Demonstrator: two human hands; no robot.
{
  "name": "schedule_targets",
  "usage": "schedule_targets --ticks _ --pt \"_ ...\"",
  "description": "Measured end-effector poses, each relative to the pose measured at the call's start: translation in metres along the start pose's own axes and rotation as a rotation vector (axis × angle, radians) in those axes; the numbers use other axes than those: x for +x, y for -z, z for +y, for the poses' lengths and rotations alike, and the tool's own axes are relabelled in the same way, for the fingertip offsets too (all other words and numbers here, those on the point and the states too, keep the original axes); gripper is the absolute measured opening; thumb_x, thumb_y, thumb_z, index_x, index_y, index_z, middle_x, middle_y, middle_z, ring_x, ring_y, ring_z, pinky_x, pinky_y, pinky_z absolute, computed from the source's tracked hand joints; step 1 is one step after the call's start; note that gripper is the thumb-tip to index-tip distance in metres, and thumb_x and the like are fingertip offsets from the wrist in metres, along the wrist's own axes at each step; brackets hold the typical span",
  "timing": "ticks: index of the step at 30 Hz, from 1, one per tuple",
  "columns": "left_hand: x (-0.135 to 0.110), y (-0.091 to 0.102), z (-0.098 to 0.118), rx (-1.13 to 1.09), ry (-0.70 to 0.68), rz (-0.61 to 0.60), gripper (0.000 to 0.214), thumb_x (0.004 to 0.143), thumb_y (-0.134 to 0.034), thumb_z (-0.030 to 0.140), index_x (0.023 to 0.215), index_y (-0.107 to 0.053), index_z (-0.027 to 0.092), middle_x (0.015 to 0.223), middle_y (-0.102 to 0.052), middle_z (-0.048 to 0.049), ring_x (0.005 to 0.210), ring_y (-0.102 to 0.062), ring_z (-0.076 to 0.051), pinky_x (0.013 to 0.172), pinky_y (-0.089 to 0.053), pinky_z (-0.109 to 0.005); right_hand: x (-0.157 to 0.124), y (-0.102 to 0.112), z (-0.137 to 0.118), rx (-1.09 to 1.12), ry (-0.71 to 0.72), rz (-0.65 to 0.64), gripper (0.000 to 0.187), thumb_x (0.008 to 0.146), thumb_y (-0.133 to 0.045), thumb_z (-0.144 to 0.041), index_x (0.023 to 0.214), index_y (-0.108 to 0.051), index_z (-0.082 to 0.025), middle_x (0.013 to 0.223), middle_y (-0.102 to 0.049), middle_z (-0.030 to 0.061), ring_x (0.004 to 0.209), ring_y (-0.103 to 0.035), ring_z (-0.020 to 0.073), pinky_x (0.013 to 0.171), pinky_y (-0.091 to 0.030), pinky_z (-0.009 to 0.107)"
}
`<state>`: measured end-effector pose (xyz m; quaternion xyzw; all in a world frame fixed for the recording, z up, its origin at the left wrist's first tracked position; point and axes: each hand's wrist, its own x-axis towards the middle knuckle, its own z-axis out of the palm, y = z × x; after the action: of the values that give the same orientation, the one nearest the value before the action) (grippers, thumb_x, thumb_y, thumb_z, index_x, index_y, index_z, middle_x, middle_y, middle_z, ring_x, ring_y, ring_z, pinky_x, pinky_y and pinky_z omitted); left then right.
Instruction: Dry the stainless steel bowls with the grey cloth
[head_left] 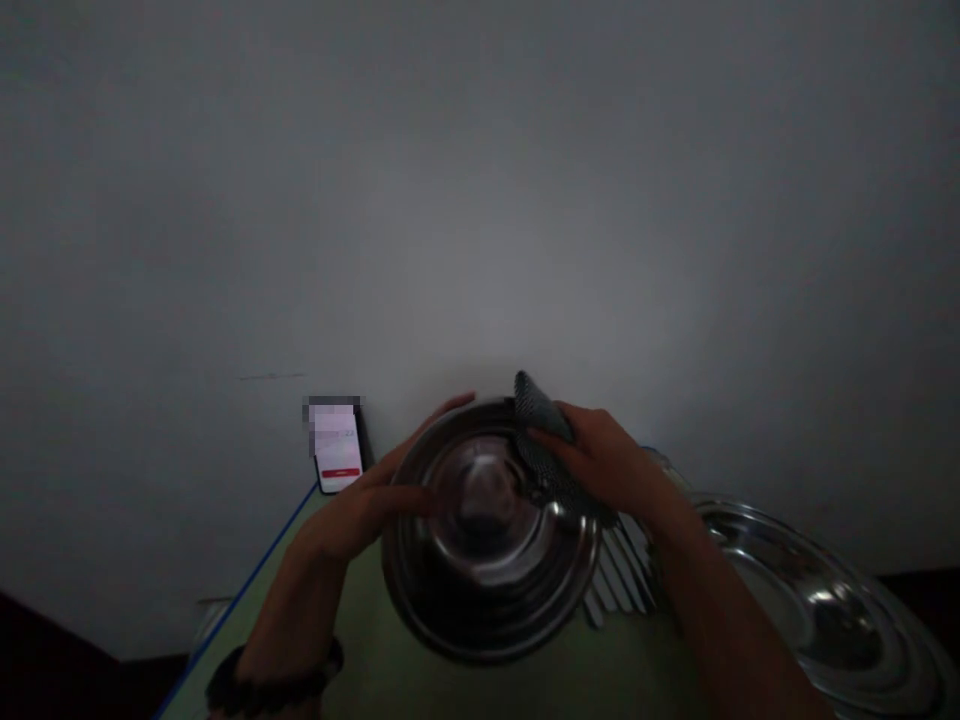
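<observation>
A round shiny metal bowl [487,610] is held up over the table, its inside turned toward me. My left hand [375,510] grips its left rim, with the thumb over the inner edge and the fingers behind. On the upper right side, my right hand [600,455] is closed on a dark patterned cloth [544,410]. The cloth lies folded over the bowl's rim and hangs down along its inner right side. Some of the right fingers are hidden by the cloth and bowl.
Several metal cutlery pieces [619,570] lie on the green tabletop [375,650], right of the bowl. Farther right is a large shiny metal dish [825,600]. A lit phone [337,450] leans against the grey wall [480,200] at the table's back left corner. The table's left edge is blue.
</observation>
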<state>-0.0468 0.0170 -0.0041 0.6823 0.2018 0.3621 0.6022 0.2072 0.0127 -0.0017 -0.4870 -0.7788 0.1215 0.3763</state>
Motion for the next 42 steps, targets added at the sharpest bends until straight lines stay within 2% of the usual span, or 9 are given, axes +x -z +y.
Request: schedule_targets --ticks 5,12,16,18,21,29,33,37,42 --pt "0.003 -0.003 -0.001 -0.009 0.049 -0.029 0.065 0.085 -0.064 0.024 0.145 -0.045 0.035 0.147 -0.054 -0.001 0.142 -0.038 -0.032 0.118 -0.025 -0.048 0.0 -0.002 -0.007 0.045 0.009 -0.055 0.022 0.09 -0.052 -0.035 0.086 -0.065 -0.017 0.078 -0.071 0.0055 0.072 -0.063 0.019 0.065 -0.043 0.028" --pt "0.014 -0.017 -0.007 0.034 -0.303 0.28 0.08 0.085 -0.065 0.039 0.153 -0.023 0.04 0.157 -0.04 0.0037 0.147 -0.027 -0.028 0.121 -0.018 -0.044 0.005 -0.011 0.004 0.175 -0.235 0.508 0.036 0.085 -0.051 -0.049 0.069 -0.059 -0.019 0.063 -0.063 0.0032 0.06 -0.055 0.018 0.055 -0.037 0.028" --pt "0.018 -0.027 -0.009 0.205 -0.41 0.399 0.1 0.081 -0.072 0.029 0.155 -0.006 0.043 0.156 -0.04 0.0035 0.147 -0.026 -0.026 0.122 -0.014 -0.044 0.006 -0.019 0.003 0.227 -0.26 0.624 0.038 0.085 -0.048 -0.052 0.065 -0.054 -0.02 0.062 -0.061 0.0031 0.058 -0.053 0.0176 0.054 -0.037 0.028" --pt "0.018 -0.028 -0.009 0.214 -0.429 0.447 0.102 0.082 -0.072 0.024 0.154 -0.002 0.044 0.152 -0.046 0.0034 0.146 -0.031 -0.025 0.121 -0.015 -0.045 0.007 -0.02 0.002 0.241 -0.245 0.6 0.039 0.086 -0.047 -0.053 0.064 -0.052 -0.021 0.06 -0.059 0.0024 0.056 -0.051 0.0171 0.052 -0.037 0.028" --pt "0.015 -0.022 -0.007 0.198 -0.421 0.434 0.092 0.079 -0.073 0.02 0.152 -0.023 0.044 0.148 -0.051 0.0037 0.143 -0.034 -0.028 0.121 -0.018 -0.045 0.007 -0.016 0.003 0.234 -0.217 0.511 0.041 0.085 -0.046 -0.054 0.061 -0.05 -0.021 0.058 -0.058 0.0024 0.055 -0.051 0.0167 0.051 -0.035 0.028" --pt "0.001 -0.003 0.0 0.06 -0.052 0.055 0.077 0.074 -0.074 0.012 0.139 -0.048 0.044 0.141 -0.059 0.0026 0.138 -0.043 -0.033 0.116 -0.027 -0.049 0.0 -0.001 -0.001 0.109 -0.004 0.141 0.032 0.09 -0.046 -0.044 0.072 -0.057 -0.02 0.065 -0.065 0.0018 0.061 -0.058 0.0169 0.057 -0.039 0.026" --pt "0.001 -0.004 0.0 0.037 0.043 -0.017 0.071 0.075 -0.074 0.016 0.138 -0.052 0.041 0.139 -0.061 -0.0002 0.136 -0.046 -0.034 0.116 -0.027 -0.052 -0.003 -0.002 -0.008 0.053 0.041 -0.003 0.028 0.093 -0.047 -0.041 0.085 -0.064 -0.02 0.071 -0.069 0.0027 0.064 -0.061 0.0176 0.061 -0.04 0.027" --pt "0.004 -0.006 0.0 -0.068 0.011 0.048 0.069 0.083 -0.066 0.03 0.146 -0.041 0.041 0.139 -0.061 -0.0016 0.135 -0.048 -0.034 0.115 -0.029 -0.054 -0.001 -0.007 -0.007 0.069 -0.013 0.137 0.029 0.09 -0.05 -0.043 0.079 -0.063 -0.019 0.069 -0.069 0.0032 0.062 -0.06 0.0177 0.059 -0.038 0.027" --pt "0.009 -0.012 -0.001 -0.05 -0.238 0.266 0.092 0.077 -0.071 0.041 0.153 -0.019 0.045 0.146 -0.054 0.0019 0.14 -0.041 -0.032 0.115 -0.031 -0.051 0.004 -0.013 -0.002 0.119 -0.206 0.549 0.039 0.087 -0.046 -0.05 0.062 -0.051 -0.022 0.059 -0.061 0.0033 0.056 -0.053 0.0177 0.053 -0.035 0.028"
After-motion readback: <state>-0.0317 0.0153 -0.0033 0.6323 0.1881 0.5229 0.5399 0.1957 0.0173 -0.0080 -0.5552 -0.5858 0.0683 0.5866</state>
